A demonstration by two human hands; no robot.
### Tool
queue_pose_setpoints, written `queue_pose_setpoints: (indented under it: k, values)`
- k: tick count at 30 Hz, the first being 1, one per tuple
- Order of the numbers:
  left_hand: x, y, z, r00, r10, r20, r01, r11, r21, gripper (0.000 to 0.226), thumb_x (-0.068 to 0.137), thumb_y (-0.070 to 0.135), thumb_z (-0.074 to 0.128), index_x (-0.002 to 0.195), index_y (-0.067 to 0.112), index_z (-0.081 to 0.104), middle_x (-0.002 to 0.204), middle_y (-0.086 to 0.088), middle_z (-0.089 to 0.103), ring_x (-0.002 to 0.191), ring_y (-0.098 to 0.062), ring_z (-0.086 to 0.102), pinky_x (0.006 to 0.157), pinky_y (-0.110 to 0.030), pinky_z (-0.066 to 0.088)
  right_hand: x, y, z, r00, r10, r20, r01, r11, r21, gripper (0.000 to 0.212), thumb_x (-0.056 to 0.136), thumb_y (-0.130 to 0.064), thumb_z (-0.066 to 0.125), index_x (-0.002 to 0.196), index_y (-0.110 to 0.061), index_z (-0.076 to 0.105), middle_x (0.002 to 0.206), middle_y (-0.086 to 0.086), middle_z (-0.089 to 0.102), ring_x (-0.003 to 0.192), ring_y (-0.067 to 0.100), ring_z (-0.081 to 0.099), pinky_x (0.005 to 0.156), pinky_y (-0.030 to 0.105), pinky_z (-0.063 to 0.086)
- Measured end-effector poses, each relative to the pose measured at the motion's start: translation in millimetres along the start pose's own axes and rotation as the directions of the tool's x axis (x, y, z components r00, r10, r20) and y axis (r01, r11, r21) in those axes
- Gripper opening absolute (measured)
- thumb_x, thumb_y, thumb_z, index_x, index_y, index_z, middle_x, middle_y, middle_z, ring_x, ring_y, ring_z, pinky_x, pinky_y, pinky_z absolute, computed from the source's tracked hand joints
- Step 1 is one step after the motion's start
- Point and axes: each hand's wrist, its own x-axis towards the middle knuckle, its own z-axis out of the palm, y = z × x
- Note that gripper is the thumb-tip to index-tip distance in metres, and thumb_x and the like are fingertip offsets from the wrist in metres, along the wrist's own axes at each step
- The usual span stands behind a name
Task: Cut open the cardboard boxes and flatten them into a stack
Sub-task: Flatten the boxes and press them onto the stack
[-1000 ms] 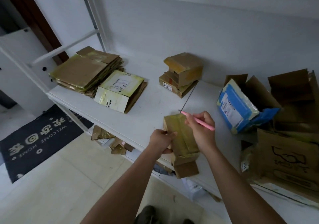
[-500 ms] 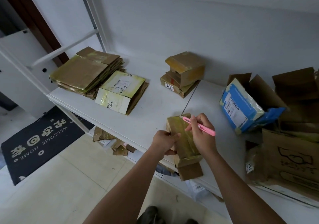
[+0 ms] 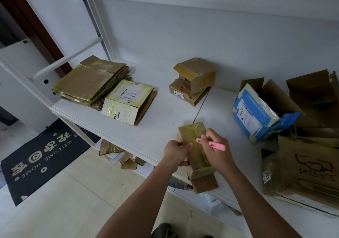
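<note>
A narrow brown cardboard box wrapped in yellowish tape (image 3: 194, 146) lies at the near edge of the white shelf (image 3: 157, 125), its near flap hanging past the edge. The left hand (image 3: 175, 152) grips the box's left side, fingers curled round it. The right hand (image 3: 217, 150) pinches a slim pink cutter (image 3: 211, 144) with its tip on the taped top face.

At the right stands an open brown carton (image 3: 286, 102) holding a blue-and-white taped parcel (image 3: 256, 113) tipped on its side — more opened cartons crowd behind and beside it. In front of them lies a large flattened brown carton with a black line drawing (image 3: 311, 171); the drawing cannot be made out.

Far left on the shelf lies a stack of flattened brown cardboard (image 3: 89, 83), and just beside it, touching, a flattened white box (image 3: 126, 103) with a shipping label; the letters "and" and "care" can be read on its near flap. Against the grey wall (image 3: 183, 36) sit two small taped brown boxes, one on the other (image 3: 193, 81), the lower with a sticker reading "5011".

Below the shelf, cardboard scraps (image 3: 117, 153) lie on a lower level. On the pale tiled floor (image 3: 64, 201) at the left is a black doormat (image 3: 42, 157) printed "WELCOME HOME".
</note>
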Motion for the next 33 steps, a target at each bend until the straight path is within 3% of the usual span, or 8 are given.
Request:
queue_pose_setpoints:
  k: [8,12,14,17,19,24,28,33]
  values:
    - [-0.3,0.2,3.6,0.999,-0.004,-0.036,0.003,1.000,-0.017,0.061,0.092,0.029,0.068,0.141,0.004,0.041,0.119,-0.010,0.057,0.073,-0.029,0.069,0.044,-0.026,0.055,-66.0,6.9,-35.7,0.991,0.017,0.136,-0.033,0.993,0.116,0.026,0.097,-0.008,0.054,0.071,-0.006,0.050,0.052,0.009,0.049,0.042,0.005,0.045,0.043,0.014,0.038]
    - [4.5,2.0,3.6,0.998,0.040,-0.046,-0.037,0.997,0.069,0.084,0.091,0.023,0.068,0.155,0.025,0.014,0.135,-0.009,0.043,0.105,-0.038,0.063,0.045,-0.030,0.056,-88.3,7.4,-43.7,1.000,0.022,0.022,-0.026,0.978,0.208,0.030,0.097,-0.018,0.051,0.071,-0.006,0.047,0.054,0.017,0.049,0.040,0.008,0.043,0.041,0.019,0.040]
    - [9.7,6.4,1.8,0.988,0.153,-0.007,-0.148,0.964,0.223,0.098,0.089,0.017,0.068,0.155,0.035,-0.002,0.157,-0.008,0.022,0.132,-0.041,0.043,0.071,-0.041,0.060,-95.7,8.6,-46.0,0.986,0.086,-0.140,-0.038,0.949,0.312,0.030,0.100,-0.025,0.051,0.073,-0.011,0.049,0.059,0.012,0.058,0.047,0.009,0.055,0.050,0.019,0.049]
    - [19.0,12.1,0.2,0.939,0.313,0.144,-0.342,0.802,0.490,0.090,0.090,0.017,0.060,0.155,0.040,0.001,0.164,0.004,-0.011,0.150,-0.034,-0.003,0.118,-0.061,0.016,-105.9,8.3,-43.1,0.967,0.158,-0.200,-0.070,0.918,0.390,0.020,0.092,-0.047,0.047,0.088,-0.028,0.053,0.085,0.007,0.068,0.079,0.017,0.069,0.076,0.029,0.056]
    - [22.6,14.0,0.1,0.936,0.299,0.188,-0.353,0.764,0.540,0.080,0.091,0.019,0.055,0.153,0.043,0.012,0.162,0.008,-0.001,0.149,-0.033,0.004,0.119,-0.060,0.003,-109.7,11.0,-34.6,0.970,0.190,-0.150,-0.121,0.916,0.382,0.030,0.090,-0.057,0.043,0.103,-0.031,0.052,0.100,-0.003,0.068,0.091,0.018,0.069,0.080,0.042,0.058]
    - [22.8,13.0,-2.9,0.963,0.262,0.062,-0.247,0.771,0.587,0.075,0.086,0.031,0.063,0.149,0.032,0.022,0.130,-0.004,0.026,0.128,-0.035,0.029,0.107,-0.046,0.032,-93.1,12.7,-25.5,0.955,0.219,-0.200,-0.121,0.904,0.410,0.034,0.094,-0.054,0.046,0.114,-0.028,0.053,0.099,-0.001,0.065,0.092,0.026,0.067,0.077,0.058,0.056]
    - [9.1,-1.5,-2.0,0.905,0.407,-0.124,-0.173,0.619,0.766,0.095,0.083,0.064,0.060,0.150,0.022,0.008,0.138,-0.012,0.025,0.130,-0.037,0.025,0.108,-0.048,0.030,-51.7,14.6,-30.2,0.936,0.159,-0.314,-0.023,0.917,0.397,0.014,0.101,-0.018,0.053,0.114,-0.014,0.057,0.092,0.002,0.062,0.080,0.024,0.063,0.067,0.050,0.056]
    - [12.1,-12.9,2.4,0.790,0.577,0.207,-0.445,0.307,0.842,0.065,0.101,0.053,0.032,0.157,0.031,0.006,0.163,-0.010,-0.002,0.148,-0.037,-0.005,0.122,-0.050,0.005,-31.9,29.5,-28.7,0.884,0.325,-0.337,-0.069,0.802,0.593,0.012,0.097,-0.014,0.059,0.108,-0.009,0.056,0.105,0.010,0.069,0.100,0.025,0.069,0.088,0.050,0.056]
